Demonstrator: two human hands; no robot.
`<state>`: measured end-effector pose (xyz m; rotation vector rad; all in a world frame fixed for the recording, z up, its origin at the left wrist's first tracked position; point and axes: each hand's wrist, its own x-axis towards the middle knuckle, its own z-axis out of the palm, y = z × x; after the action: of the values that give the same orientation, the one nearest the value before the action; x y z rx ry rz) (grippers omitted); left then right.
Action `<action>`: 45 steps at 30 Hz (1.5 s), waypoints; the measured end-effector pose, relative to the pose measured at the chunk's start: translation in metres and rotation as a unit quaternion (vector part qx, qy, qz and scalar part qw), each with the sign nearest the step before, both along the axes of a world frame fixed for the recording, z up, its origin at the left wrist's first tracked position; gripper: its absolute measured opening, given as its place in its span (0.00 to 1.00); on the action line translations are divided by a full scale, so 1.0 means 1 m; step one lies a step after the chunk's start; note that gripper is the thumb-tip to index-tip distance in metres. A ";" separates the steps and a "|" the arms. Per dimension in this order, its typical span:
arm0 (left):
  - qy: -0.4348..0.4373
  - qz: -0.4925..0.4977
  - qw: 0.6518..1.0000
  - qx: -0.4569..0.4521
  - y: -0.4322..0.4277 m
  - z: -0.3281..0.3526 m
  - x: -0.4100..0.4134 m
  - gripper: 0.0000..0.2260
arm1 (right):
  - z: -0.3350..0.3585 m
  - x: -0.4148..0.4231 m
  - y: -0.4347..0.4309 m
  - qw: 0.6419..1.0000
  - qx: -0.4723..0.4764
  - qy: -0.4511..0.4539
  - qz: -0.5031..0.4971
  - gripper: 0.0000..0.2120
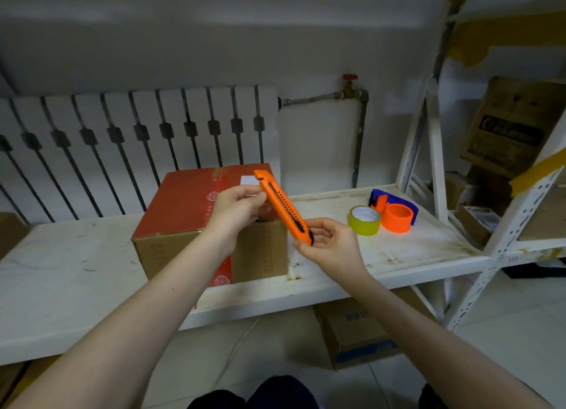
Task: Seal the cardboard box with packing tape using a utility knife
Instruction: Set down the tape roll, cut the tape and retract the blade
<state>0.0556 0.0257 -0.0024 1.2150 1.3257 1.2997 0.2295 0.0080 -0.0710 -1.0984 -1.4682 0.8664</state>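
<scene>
A storeroom is shown, with a white radiator (137,127) against the back wall and a scuffed white shelf (61,274) running across the view on a metal rack. The cardboard box (196,225), red on top, is set on this shelf with its flaps closed; whether any tape has been laid over the seam cannot be told. To its right, well apart from it, a yellow-green roll of packing tape (364,220) is stood just beside an orange and blue tape dispenser (396,212).

The orange utility knife (283,208) is held in the air above the box's front right corner, tilted, between both hands. The left hand (237,209) is closed on its upper part, fingers curled round the body. The right hand (329,245) is half open beneath the lower end, which is pinched by the fingertips. No blade is seen extended.

The risk is judged to lie in the grip: if the slider is pushed while the right fingers are cupped under that end, the blade could be driven into them, should it emerge there. The tape is untouched, so cutting is some way off.
</scene>
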 end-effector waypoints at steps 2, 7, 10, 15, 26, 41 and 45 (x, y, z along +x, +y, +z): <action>0.084 0.013 0.996 0.012 0.010 -0.005 0.000 0.10 | -0.008 0.014 0.015 0.997 -0.025 0.008 -0.066 0.10; 0.381 0.020 0.923 0.052 0.035 -0.018 -0.009 0.18 | -0.048 0.059 0.061 0.970 -0.104 -0.084 -0.203 0.10; 0.527 -0.059 0.847 0.046 0.048 -0.029 -0.008 0.27 | -0.071 0.075 0.086 0.956 -0.132 -0.134 -0.224 0.14; 0.592 -0.002 0.802 0.082 0.056 -0.047 -0.002 0.26 | -0.086 0.082 0.124 0.932 -0.143 -0.251 -0.220 0.14; 0.599 0.014 0.795 0.097 0.063 -0.051 0.007 0.26 | -0.103 0.080 0.148 0.875 -0.165 -0.392 -0.230 0.12; 0.594 -0.010 0.800 0.081 0.055 -0.046 0.003 0.24 | -0.053 0.014 0.116 0.953 0.105 -0.257 -0.120 0.10; 0.564 -0.028 0.822 0.077 0.047 -0.044 0.001 0.25 | -0.031 -0.004 0.095 0.949 0.167 -0.255 -0.080 0.13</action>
<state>0.0571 0.0728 -0.0465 2.2908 1.9492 0.5605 0.2255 0.1032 -0.1024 -1.2106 -1.8352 0.2028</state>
